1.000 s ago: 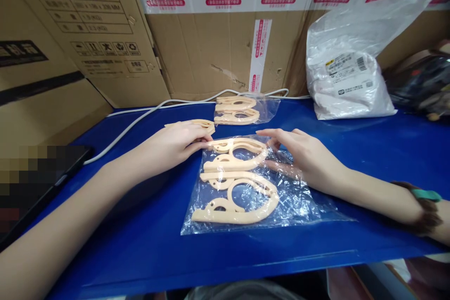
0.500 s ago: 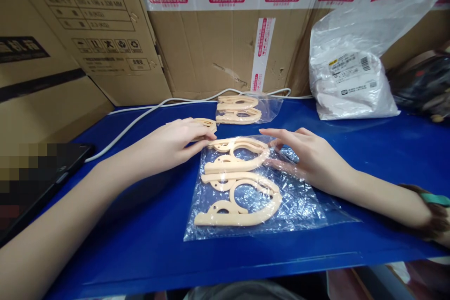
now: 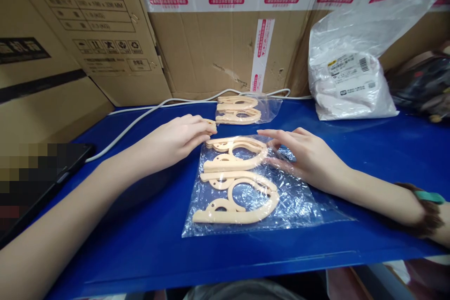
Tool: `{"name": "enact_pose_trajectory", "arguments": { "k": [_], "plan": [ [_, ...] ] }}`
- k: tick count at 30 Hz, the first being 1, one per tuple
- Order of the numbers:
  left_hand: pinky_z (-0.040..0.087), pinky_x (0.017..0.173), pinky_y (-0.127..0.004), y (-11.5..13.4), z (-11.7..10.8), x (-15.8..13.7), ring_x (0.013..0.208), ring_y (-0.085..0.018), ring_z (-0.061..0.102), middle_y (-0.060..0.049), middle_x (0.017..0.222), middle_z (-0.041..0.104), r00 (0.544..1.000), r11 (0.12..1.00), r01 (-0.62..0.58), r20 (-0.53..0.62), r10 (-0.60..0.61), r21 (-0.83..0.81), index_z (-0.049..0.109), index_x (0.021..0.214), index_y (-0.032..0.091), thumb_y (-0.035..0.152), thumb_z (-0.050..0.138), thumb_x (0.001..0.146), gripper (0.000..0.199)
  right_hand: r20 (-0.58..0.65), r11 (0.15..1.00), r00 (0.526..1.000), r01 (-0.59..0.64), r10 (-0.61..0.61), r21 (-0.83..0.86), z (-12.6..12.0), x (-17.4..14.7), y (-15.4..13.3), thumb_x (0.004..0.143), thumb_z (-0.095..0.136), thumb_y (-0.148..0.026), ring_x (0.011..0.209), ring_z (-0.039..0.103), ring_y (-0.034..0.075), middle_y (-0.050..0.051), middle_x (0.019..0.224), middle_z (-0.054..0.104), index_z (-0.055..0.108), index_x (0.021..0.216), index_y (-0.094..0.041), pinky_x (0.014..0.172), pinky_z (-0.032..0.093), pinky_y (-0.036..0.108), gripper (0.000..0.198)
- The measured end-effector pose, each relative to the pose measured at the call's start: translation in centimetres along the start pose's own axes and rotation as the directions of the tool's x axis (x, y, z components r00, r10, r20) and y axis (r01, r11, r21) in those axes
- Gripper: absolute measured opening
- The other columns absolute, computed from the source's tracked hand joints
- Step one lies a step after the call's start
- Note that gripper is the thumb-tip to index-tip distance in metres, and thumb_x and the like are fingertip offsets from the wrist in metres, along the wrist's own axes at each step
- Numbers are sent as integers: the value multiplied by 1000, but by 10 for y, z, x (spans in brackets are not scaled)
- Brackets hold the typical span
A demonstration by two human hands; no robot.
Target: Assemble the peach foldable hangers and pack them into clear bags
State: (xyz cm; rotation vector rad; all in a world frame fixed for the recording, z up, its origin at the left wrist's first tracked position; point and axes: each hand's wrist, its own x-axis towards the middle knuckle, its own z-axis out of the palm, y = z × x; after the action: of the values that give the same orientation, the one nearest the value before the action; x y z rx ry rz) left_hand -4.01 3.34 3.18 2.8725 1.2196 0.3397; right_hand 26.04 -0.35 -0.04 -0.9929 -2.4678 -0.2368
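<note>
A clear plastic bag (image 3: 298, 206) lies flat on the blue tabletop, with cream-coloured folding hangers (image 3: 258, 215) inside it. My left hand (image 3: 184, 138) is closed over another cream folding hanger (image 3: 212, 124) just beyond the bag's upper left corner; most of that hanger is hidden under the fingers. At the bag's upper right, my right hand (image 3: 307, 154) has its fingers spread, the thumb touching the film near the hangers' curved end. Behind the hands lies a second clear bag (image 3: 270, 107) with more folding hangers (image 3: 239, 115).
Cardboard boxes (image 3: 211, 47) wall off the back and left. A white cable (image 3: 140, 126) runs along the back to a dark device (image 3: 75, 164) at left. A white plastic parcel bag (image 3: 355, 89) stands at back right, beside dark items (image 3: 422, 84). The tabletop's front edge (image 3: 225, 279) is near.
My left fingers have come down over the hanger beside the bag, and the thumb has drawn in. My right hand has hardly moved. The view has shifted slightly.
</note>
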Motion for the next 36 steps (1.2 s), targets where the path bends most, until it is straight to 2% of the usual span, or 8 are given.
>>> {"name": "enact_pose_trajectory", "arguments": {
  "k": [4,7,10,19,27,29,32,36],
  "plan": [
    [38,108,-40,-9,-13,-5,126,-25,50,-7,136,56,995,995,97,17,-97,-30,57,131,23,52,36,98,48,11,1000,1000,-6,6,-9,-1,0,1,95,55,-36,75,65,22,5,85,72,50,134,-14,73,46,35,45],
    [34,113,-48,-26,-20,-15,136,-34,42,-10,150,43,971,973,229,69,-228,-14,45,143,23,71,54,80,79,32,1000,999,-22,22,10,-3,-2,2,94,56,-36,79,67,22,5,90,74,47,136,-15,75,46,36,47],
    [36,112,-49,-46,-23,-22,137,-37,41,-11,153,39,954,960,281,107,-280,6,38,148,25,73,64,71,94,66,998,996,-58,56,26,-6,-3,6,94,54,-30,85,68,22,5,96,74,44,137,-18,78,46,37,46],
    [42,107,-51,-68,-19,-24,127,-37,52,-11,145,51,898,906,423,135,-420,4,46,143,23,74,61,71,89,38,983,984,-174,172,64,-23,-3,27,94,49,-24,82,68,21,3,96,73,44,137,-25,79,47,41,43],
    [45,104,-48,-58,-30,-21,120,-37,58,-10,134,61,888,888,459,42,-457,-31,55,133,25,73,65,68,82,-35,974,978,-199,204,107,-30,-2,28,93,52,-31,81,67,25,3,94,72,49,133,-29,77,48,43,40],
    [46,103,-47,-46,-36,-21,118,-36,59,-6,131,63,906,907,421,-41,-421,-24,58,129,26,72,64,69,76,-68,974,976,-199,207,113,-32,-2,26,92,53,-31,83,66,25,4,96,71,52,130,-27,77,49,42,38],
    [46,102,-43,-19,-40,-18,115,-30,58,-1,127,62,956,965,262,-129,-263,-32,56,130,23,65,63,77,67,-108,964,968,-206,225,166,-35,-3,19,93,54,-34,92,64,24,6,104,68,55,127,-26,80,50,41,36],
    [49,96,-38,21,-29,-11,110,-26,59,-6,123,61,962,998,-10,-271,-9,-69,55,128,22,53,66,82,57,-51,856,948,-261,315,446,-38,-1,5,94,53,-41,96,64,23,6,111,68,54,129,-26,83,53,40,37]
  ]
}}
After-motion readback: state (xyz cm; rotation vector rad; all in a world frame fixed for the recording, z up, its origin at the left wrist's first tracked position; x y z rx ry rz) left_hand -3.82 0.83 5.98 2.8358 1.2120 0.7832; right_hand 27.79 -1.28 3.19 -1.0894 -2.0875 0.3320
